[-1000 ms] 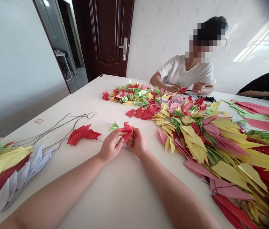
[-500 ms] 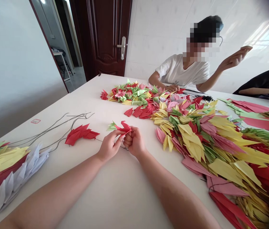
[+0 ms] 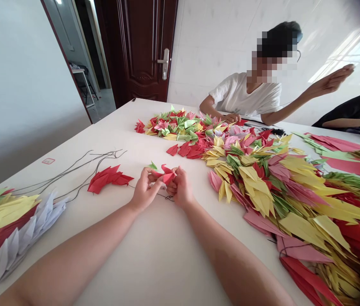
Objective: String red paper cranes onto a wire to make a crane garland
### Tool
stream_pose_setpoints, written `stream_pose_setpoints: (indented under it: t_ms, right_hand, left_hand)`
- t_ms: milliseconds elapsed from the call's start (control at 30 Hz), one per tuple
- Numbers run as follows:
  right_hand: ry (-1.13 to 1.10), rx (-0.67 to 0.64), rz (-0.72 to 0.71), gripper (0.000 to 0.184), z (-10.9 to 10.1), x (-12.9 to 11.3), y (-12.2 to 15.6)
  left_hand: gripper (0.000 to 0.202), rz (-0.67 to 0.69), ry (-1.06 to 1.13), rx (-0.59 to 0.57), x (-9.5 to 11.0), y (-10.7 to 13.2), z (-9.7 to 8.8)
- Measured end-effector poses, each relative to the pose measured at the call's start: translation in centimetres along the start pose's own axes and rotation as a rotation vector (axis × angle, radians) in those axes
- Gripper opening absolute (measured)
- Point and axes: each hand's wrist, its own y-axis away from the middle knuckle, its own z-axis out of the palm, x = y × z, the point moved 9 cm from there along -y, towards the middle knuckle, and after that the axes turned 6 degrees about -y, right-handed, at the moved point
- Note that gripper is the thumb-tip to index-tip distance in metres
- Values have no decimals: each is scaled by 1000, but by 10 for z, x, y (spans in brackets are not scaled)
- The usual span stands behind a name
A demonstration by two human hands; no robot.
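Observation:
My left hand (image 3: 144,190) and my right hand (image 3: 180,190) meet above the white table (image 3: 154,250), both pinching a small red folded paper piece (image 3: 166,174). A thin dark wire (image 3: 164,197) lies on the table just under my fingers. A green folded piece (image 3: 152,166) rests right behind my left hand. To the left of my hands lies a short string of red folded pieces (image 3: 108,178) on the wire.
A large heap of red, yellow, pink and green folded pieces (image 3: 263,178) covers the table's right side and back. Strings of white, red and yellow pieces (image 3: 10,229) lie at the near left. Loose wires (image 3: 81,163) trail leftward. A person in a white shirt (image 3: 250,95) sits opposite, one arm raised.
My hands have lowered the red piece closer to the table and closed tighter on it. The person opposite lifted a hand from the table and stretched it out to the right.

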Motion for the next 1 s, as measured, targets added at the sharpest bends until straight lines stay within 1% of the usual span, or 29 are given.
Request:
stream_pose_setpoints:
  t_ms: [67, 200, 300, 433, 500, 567, 633, 800, 1000]
  right_hand:
    - [57, -27, -20, 36, 2, 1, 0]
    - [126, -46, -35, 37, 3, 2, 0]
    - [131, -48, -36, 32, 3, 1, -1]
    - [120, -41, -60, 15, 1, -1, -1]
    - [119, -37, -62, 16, -1, -1, -1]
    - [124, -34, -62, 19, -1, -1, -1]
    - [130, -38, -68, 19, 0, -2, -1]
    - [147, -78, -107, 19, 4, -6, 0]
    - [233, -91, -155, 20, 4, -7, -2]
  left_hand:
    - [26, -40, 8, 29, -4, -4, -2]
    - [17, -65, -76, 38, -8, -8, -5]
    - [13, -114, -74, 67, -17, -9, -8]
    - [9, -250, 19, 223, -37, -8, -23]
    - [10, -286, 55, 306, -44, -8, -30]
    - [10, -288, 70, 352, -47, -8, -35]
    - [10, -275, 86, 361, -46, -9, -35]
    - [8, -259, 153, 326, -42, -10, -30]
    - [11, -275, 146, 281, -38, -10, -26]
